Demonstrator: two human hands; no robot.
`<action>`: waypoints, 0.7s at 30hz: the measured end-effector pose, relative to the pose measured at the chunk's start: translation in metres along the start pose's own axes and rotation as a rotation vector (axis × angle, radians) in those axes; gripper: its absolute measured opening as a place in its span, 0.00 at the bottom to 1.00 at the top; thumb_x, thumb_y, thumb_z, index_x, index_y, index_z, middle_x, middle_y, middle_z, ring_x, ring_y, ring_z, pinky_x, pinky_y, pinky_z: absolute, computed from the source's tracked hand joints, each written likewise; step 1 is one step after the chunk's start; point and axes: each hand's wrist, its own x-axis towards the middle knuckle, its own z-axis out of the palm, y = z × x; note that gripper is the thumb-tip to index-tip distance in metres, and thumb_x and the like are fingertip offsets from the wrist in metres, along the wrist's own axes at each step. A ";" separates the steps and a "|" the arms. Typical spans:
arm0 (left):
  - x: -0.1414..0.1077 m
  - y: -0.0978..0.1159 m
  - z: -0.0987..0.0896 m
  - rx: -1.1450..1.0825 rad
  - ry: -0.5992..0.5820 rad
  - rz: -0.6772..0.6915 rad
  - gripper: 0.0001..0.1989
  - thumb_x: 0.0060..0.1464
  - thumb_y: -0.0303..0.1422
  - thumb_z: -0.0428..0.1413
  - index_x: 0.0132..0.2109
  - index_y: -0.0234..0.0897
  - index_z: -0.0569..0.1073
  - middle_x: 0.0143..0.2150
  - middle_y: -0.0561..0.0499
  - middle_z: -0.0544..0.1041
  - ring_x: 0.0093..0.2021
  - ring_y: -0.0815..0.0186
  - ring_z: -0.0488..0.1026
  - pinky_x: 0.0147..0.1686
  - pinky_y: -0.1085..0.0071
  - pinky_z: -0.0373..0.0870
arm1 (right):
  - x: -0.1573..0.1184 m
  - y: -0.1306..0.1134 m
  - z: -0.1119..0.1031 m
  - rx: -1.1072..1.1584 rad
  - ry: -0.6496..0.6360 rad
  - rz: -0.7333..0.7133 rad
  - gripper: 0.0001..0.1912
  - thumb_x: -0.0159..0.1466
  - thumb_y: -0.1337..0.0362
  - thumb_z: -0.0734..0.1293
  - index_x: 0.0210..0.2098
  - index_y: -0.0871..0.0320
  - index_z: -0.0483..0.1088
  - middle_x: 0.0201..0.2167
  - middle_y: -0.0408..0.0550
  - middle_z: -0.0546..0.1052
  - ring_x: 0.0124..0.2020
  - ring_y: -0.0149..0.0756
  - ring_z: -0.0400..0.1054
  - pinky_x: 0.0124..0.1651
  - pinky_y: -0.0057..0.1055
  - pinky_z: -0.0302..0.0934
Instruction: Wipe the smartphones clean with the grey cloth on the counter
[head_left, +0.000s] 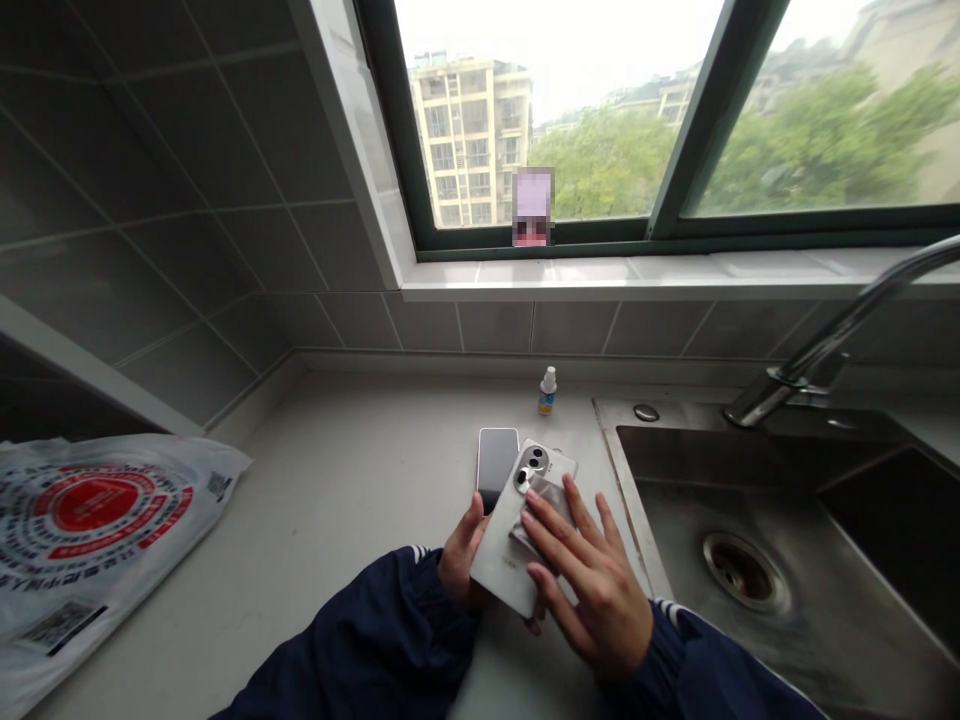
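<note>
My left hand is closed around a white smartphone, held tilted with its back and round camera block facing up. My right hand lies over the phone's back with fingers stretched out and spread. Under those fingertips is a thin grey cloth, pressed against the phone just below the camera; part of it is hidden by the hand. Behind the held phone, a second smartphone lies on the counter with its dark screen up. A small white spray bottle with a blue and yellow label stands upright farther back.
The pale countertop runs along the tiled wall below a window. On the right is a steel sink with a chrome faucet above it. At far left lies a white plastic bag with red print.
</note>
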 end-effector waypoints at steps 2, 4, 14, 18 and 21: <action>0.000 -0.002 -0.005 0.038 -0.082 -0.087 0.41 0.53 0.62 0.40 0.62 0.36 0.62 0.43 0.37 0.76 0.35 0.53 0.77 0.35 0.56 0.71 | 0.000 0.007 0.001 -0.006 0.051 0.068 0.29 0.65 0.66 0.61 0.65 0.58 0.56 0.66 0.52 0.59 0.69 0.58 0.39 0.65 0.62 0.39; -0.001 -0.003 -0.010 0.062 -0.122 -0.155 0.42 0.52 0.63 0.40 0.58 0.32 0.65 0.43 0.36 0.75 0.34 0.53 0.77 0.31 0.57 0.72 | 0.000 0.013 0.002 -0.011 0.096 0.124 0.29 0.66 0.66 0.59 0.66 0.57 0.54 0.66 0.53 0.58 0.69 0.58 0.39 0.64 0.62 0.40; -0.004 -0.007 -0.013 0.117 -0.141 -0.278 0.41 0.54 0.61 0.38 0.57 0.31 0.67 0.45 0.38 0.73 0.35 0.57 0.76 0.31 0.62 0.71 | 0.002 0.020 0.001 -0.017 0.112 0.148 0.29 0.67 0.65 0.58 0.66 0.58 0.54 0.66 0.54 0.57 0.69 0.58 0.37 0.63 0.63 0.41; -0.004 -0.006 -0.010 0.176 -0.118 -0.289 0.43 0.55 0.62 0.34 0.55 0.29 0.69 0.43 0.38 0.75 0.32 0.59 0.76 0.31 0.64 0.70 | 0.001 0.013 0.001 -0.013 0.037 0.065 0.28 0.66 0.64 0.60 0.65 0.60 0.55 0.66 0.55 0.57 0.69 0.61 0.36 0.63 0.66 0.36; -0.003 -0.007 -0.008 0.145 -0.096 -0.163 0.39 0.57 0.59 0.36 0.63 0.36 0.62 0.45 0.39 0.77 0.36 0.58 0.77 0.38 0.61 0.70 | 0.001 0.005 0.000 -0.004 -0.047 -0.022 0.28 0.66 0.63 0.61 0.65 0.60 0.57 0.66 0.53 0.58 0.69 0.59 0.37 0.64 0.66 0.33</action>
